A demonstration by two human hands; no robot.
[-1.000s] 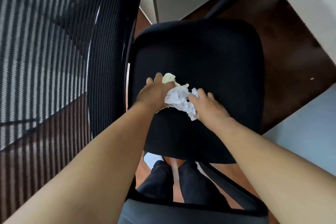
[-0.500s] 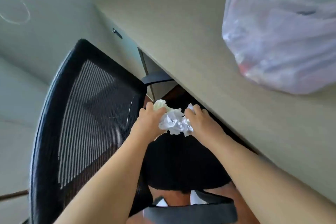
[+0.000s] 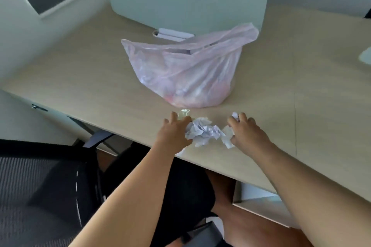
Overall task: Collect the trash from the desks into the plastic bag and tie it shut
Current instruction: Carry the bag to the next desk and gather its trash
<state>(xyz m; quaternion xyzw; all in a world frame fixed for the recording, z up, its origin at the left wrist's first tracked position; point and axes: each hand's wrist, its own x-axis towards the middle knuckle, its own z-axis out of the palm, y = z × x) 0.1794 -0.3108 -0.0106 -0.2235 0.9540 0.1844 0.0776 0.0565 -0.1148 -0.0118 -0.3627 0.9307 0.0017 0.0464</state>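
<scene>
A translucent pink plastic bag (image 3: 186, 72) stands on the beige desk (image 3: 84, 78), its mouth open at the top and trash inside. Just in front of it, near the desk's front edge, lies a wad of crumpled white paper (image 3: 202, 131). My left hand (image 3: 174, 132) grips the wad's left side, with a small yellowish scrap (image 3: 184, 113) poking out above its fingers. My right hand (image 3: 244, 129) holds the right side, with white scraps (image 3: 227, 139) between its fingers. Both hands hold the paper a short way below the bag.
A pale green divider panel (image 3: 186, 0) stands behind the bag, with a white object (image 3: 172, 34) at its base. A black mesh office chair (image 3: 46, 190) sits at lower left, its seat under my arms. A pale object (image 3: 365, 56) lies at the desk's right edge.
Both hands lifted the crumpled paper from the black chair seat up over the desk's front edge. The view swung up from the chair to the desk and the bag.
</scene>
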